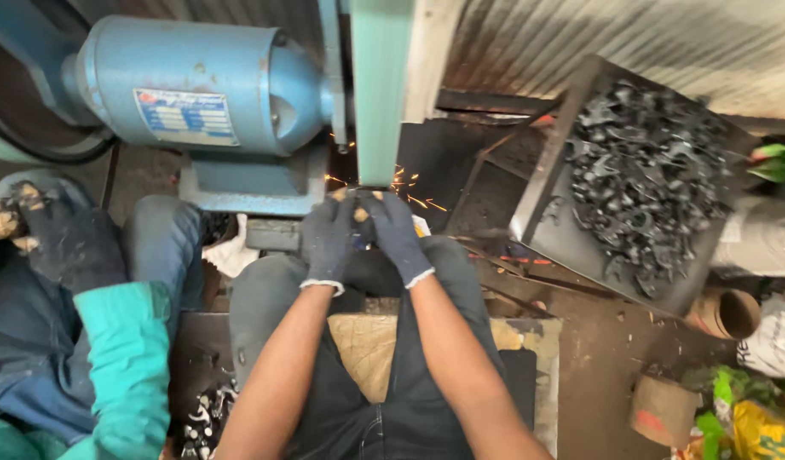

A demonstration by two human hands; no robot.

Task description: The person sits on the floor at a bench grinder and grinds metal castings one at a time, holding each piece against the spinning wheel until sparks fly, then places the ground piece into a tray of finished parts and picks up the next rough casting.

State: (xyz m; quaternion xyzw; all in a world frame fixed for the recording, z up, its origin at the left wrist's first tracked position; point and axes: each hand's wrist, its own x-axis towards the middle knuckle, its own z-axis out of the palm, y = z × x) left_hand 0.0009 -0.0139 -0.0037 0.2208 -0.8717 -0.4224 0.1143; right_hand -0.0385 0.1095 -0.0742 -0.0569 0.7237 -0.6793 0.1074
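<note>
Both my hands wear dark grey gloves with worn fingertips. My left hand (328, 240) and my right hand (396, 234) are pressed together around a small metal piece (359, 215), mostly hidden between the fingers. They hold it against the lower end of a teal grinding belt (379, 94) that runs up and down. Orange sparks (409, 189) fly out to both sides of the contact spot. A blue electric motor (196, 81) sits just left of the belt on a blue base (252, 183).
A tilted dark metal tray (542, 230) at the right holds several black metal parts (648, 170). Another person's gloved hand (64, 234) and teal sleeve (128, 358) are at the left. More small parts (203, 419) lie near my left thigh. Bags and a cardboard tube (733, 313) sit at lower right.
</note>
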